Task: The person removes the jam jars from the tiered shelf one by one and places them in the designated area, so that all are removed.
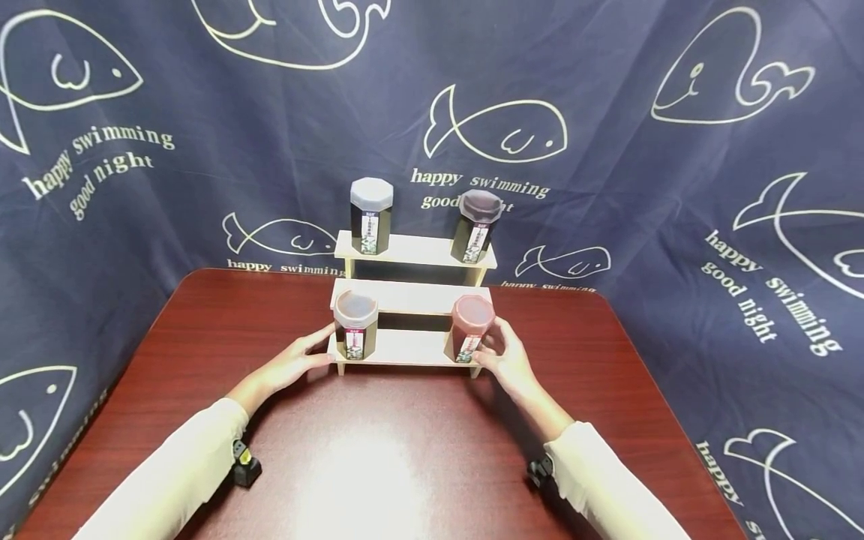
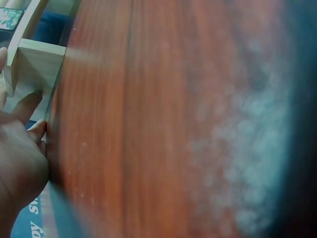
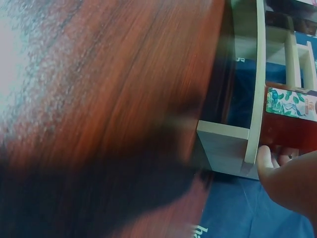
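A pale wooden three-step rack (image 1: 411, 346) stands toward the table's far side. My left hand (image 1: 294, 364) grips the left end of its bottom step; in the left wrist view the fingers (image 2: 28, 105) lie against the wooden end panel (image 2: 40, 64). At the opposite end my right hand (image 1: 508, 363) holds the step's corner, thumb at the front edge, close beside a red-lidded jar (image 1: 472, 319). A clear-lidded jar (image 1: 356, 324) sits on the bottom step's left. Up on the top step are a white-lidded jar (image 1: 371, 217) and a dark-lidded jar (image 1: 476, 225).
The rack stands on a reddish-brown wooden table (image 1: 270, 450), with a bright glare patch near its front. Dark blue fabric (image 1: 432, 45) printed with fish hangs close behind and along both sides. A small black device (image 1: 246, 466) is strapped at the left sleeve.
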`<control>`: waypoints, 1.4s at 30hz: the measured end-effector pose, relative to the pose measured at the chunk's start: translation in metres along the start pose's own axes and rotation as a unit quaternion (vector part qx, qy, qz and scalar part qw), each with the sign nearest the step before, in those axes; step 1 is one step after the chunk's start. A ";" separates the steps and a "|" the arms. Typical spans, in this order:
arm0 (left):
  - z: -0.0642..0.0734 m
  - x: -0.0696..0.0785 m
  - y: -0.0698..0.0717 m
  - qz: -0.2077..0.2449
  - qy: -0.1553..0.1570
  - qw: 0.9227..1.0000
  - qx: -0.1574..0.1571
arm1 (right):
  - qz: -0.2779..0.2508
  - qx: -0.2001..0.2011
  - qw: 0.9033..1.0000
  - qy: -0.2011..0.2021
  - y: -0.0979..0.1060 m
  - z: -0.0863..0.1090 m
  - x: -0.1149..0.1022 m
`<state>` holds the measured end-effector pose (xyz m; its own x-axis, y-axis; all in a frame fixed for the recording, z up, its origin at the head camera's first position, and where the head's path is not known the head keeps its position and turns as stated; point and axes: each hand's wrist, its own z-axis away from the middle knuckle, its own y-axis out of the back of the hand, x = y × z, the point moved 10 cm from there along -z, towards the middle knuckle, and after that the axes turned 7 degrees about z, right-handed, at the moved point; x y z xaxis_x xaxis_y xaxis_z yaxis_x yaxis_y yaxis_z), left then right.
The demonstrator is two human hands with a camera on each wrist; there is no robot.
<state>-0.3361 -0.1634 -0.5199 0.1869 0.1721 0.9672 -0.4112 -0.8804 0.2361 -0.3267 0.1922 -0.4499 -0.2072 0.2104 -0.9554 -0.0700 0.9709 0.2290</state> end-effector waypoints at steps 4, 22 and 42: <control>0.000 -0.001 -0.001 -0.007 0.005 1.000 -0.003 | -0.001 0.000 1.000 -0.005 -0.003 -0.001 0.000; 0.004 0.005 0.004 -0.036 0.000 0.999 0.025 | 0.175 0.068 0.982 -0.032 -0.012 -0.006 0.002; 0.004 0.006 0.000 -0.037 0.009 0.999 0.025 | 0.233 0.114 0.965 -0.026 0.001 -0.001 0.000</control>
<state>-0.3314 -0.1638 -0.5141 0.1986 0.2447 0.9490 -0.3511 -0.8863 0.3020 -0.3277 0.1934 -0.4492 -0.1147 0.6298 -0.7683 0.2374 0.7684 0.5944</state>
